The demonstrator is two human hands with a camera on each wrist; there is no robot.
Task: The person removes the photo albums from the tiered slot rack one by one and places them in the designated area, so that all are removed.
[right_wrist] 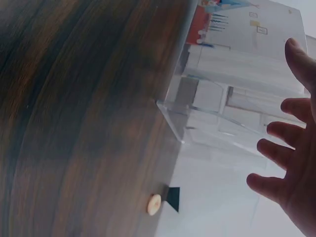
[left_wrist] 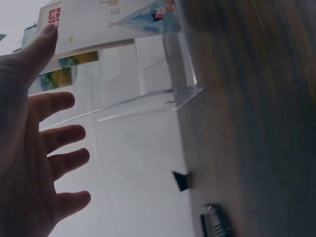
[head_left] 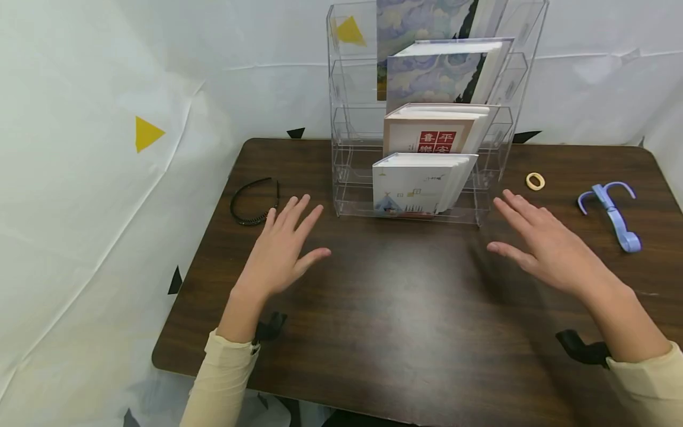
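Clear plastic fools my remote eye, so with left hand (head_left: 285,248) and right hand (head_left: 546,249) spread near the rack (head_left: 354,200), I'd favour slow, even contact at both its sides.

Articles and hands about one table (head_left: 400,320), by number.

One left hand (head_left: 283,249) and one right hand (head_left: 549,249), two in all, with two sleeves (head_left: 224,365) and two black straps (head_left: 272,326), one of each to an arm. One rack (head_left: 354,209); books (head_left: 411,184) in four rows, each presenting one front cover; the number within each row cannot be told, since the rear volumes overlap. One front bears a red panel (head_left: 436,142) of four characters, one a tent (head_left: 388,204). One headband (head_left: 248,222), one ring (head_left: 541,182) and one blue hook (head_left: 613,216), three loose articles. Two yellow triangles (head_left: 146,134); at least four black triangles (head_left: 296,133).
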